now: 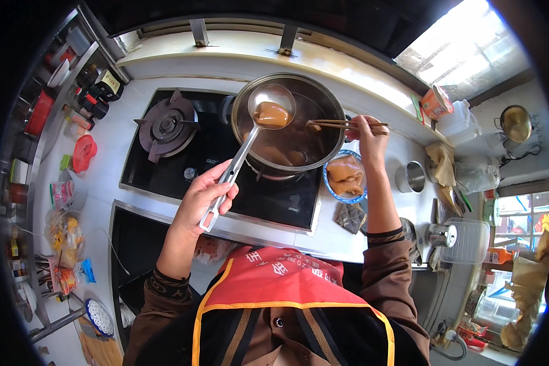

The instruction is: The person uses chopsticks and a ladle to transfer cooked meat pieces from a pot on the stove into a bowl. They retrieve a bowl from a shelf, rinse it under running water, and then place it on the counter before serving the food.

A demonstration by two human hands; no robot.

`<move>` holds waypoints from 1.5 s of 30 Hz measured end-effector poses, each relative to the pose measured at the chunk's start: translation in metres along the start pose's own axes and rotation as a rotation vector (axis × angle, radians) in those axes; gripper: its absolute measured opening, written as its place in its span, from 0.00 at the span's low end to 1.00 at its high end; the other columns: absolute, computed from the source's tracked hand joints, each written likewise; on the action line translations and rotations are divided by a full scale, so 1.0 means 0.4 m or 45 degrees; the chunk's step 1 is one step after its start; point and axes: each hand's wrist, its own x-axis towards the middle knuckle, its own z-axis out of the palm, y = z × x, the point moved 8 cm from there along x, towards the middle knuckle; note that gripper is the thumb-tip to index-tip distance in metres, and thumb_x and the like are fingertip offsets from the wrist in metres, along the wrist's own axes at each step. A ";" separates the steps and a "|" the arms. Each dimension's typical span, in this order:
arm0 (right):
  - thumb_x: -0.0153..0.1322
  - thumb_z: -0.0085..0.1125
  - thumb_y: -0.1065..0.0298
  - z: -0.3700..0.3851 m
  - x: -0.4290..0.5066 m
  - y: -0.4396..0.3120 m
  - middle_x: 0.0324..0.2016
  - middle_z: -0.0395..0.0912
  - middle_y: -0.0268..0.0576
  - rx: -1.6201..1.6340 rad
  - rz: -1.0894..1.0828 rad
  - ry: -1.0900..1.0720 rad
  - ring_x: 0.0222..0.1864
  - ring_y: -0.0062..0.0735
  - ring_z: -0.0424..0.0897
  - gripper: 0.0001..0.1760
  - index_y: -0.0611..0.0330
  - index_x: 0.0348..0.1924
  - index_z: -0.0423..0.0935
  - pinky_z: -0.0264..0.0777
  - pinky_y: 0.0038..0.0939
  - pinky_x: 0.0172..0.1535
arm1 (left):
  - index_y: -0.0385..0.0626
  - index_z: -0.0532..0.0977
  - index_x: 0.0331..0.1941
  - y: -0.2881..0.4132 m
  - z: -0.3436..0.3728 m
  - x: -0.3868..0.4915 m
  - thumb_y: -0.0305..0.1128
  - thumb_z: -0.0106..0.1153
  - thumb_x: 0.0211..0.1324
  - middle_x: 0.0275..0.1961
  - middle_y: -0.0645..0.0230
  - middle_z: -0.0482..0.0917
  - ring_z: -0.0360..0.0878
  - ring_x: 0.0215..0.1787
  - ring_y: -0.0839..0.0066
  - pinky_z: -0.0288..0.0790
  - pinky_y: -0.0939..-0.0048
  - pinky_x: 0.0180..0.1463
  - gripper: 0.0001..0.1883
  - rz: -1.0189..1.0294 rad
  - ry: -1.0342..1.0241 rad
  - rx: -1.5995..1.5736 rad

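Note:
My left hand (211,196) grips the handle of a metal ladle (242,153). Its round bowl is over the left part of a large metal pot (238,142) and holds a glossy brown piece of food (271,114). Dark broth (312,91) fills the pot, with more brown pieces (279,155) partly under the surface. In my right hand (368,135) is a pair of wooden chopsticks (331,123), reaching in over the pot's right rim. A small pale piece (315,125) shows at their tips; I cannot tell whether it is pinched.
Right of the pot, a blue-patterned bowl (359,198) holds brown pieces. Near it are a folded dark cloth (350,217) and a metal cup (410,177). An unused burner (168,123) sits on the left of the black gas hob (196,171). Bottles (94,101) line the left counter.

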 end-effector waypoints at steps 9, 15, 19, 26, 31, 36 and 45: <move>0.71 0.52 0.67 -0.096 -0.006 -0.017 0.25 0.79 0.46 0.283 0.135 0.092 0.24 0.30 0.80 0.11 0.68 0.33 0.77 0.74 0.24 0.28 | 0.37 0.57 0.64 -0.006 -0.013 0.018 0.24 0.46 0.60 0.29 0.65 0.72 0.66 0.17 0.85 0.64 0.87 0.21 0.27 -0.002 -0.007 0.031; 0.71 0.52 0.67 -0.060 0.004 -0.074 0.26 0.79 0.47 0.379 0.092 0.008 0.25 0.31 0.80 0.11 0.69 0.33 0.76 0.75 0.25 0.29 | 0.36 0.59 0.63 -0.035 0.022 0.025 0.25 0.47 0.59 0.28 0.65 0.73 0.66 0.18 0.85 0.63 0.87 0.22 0.26 -0.058 -0.030 -0.048; 0.70 0.53 0.67 0.015 0.010 -0.069 0.27 0.80 0.47 0.362 0.124 -0.076 0.24 0.32 0.81 0.10 0.67 0.34 0.76 0.76 0.25 0.28 | 0.35 0.58 0.63 -0.042 0.061 0.023 0.25 0.47 0.59 0.29 0.65 0.73 0.66 0.19 0.85 0.64 0.87 0.22 0.27 -0.100 -0.147 -0.137; 0.71 0.52 0.66 -0.021 0.013 -0.091 0.28 0.80 0.47 0.324 0.068 -0.039 0.26 0.30 0.80 0.11 0.66 0.35 0.76 0.75 0.24 0.31 | 0.35 0.57 0.64 -0.041 0.065 0.013 0.25 0.48 0.59 0.29 0.65 0.74 0.67 0.19 0.85 0.64 0.87 0.22 0.28 -0.047 -0.104 -0.083; 0.71 0.52 0.65 -0.048 0.001 -0.118 0.28 0.80 0.47 0.277 -0.006 -0.044 0.26 0.29 0.80 0.12 0.67 0.36 0.76 0.75 0.25 0.31 | 0.35 0.57 0.64 -0.041 0.060 0.004 0.25 0.47 0.59 0.28 0.65 0.73 0.67 0.19 0.85 0.64 0.86 0.23 0.28 -0.015 -0.050 -0.010; 0.72 0.51 0.65 -0.072 -0.007 -0.116 0.27 0.79 0.48 0.322 0.014 -0.027 0.26 0.29 0.80 0.13 0.68 0.36 0.75 0.74 0.24 0.31 | 0.36 0.57 0.64 -0.033 0.061 -0.007 0.24 0.46 0.59 0.28 0.65 0.73 0.66 0.19 0.85 0.63 0.86 0.23 0.28 -0.002 -0.023 0.045; 0.73 0.47 0.68 -0.398 -0.145 -0.129 0.27 0.78 0.47 0.688 0.003 0.298 0.25 0.31 0.79 0.12 0.70 0.37 0.74 0.73 0.23 0.29 | 0.38 0.56 0.65 -0.040 0.037 0.009 0.24 0.47 0.58 0.29 0.63 0.71 0.66 0.17 0.83 0.61 0.87 0.20 0.29 -0.035 -0.010 0.058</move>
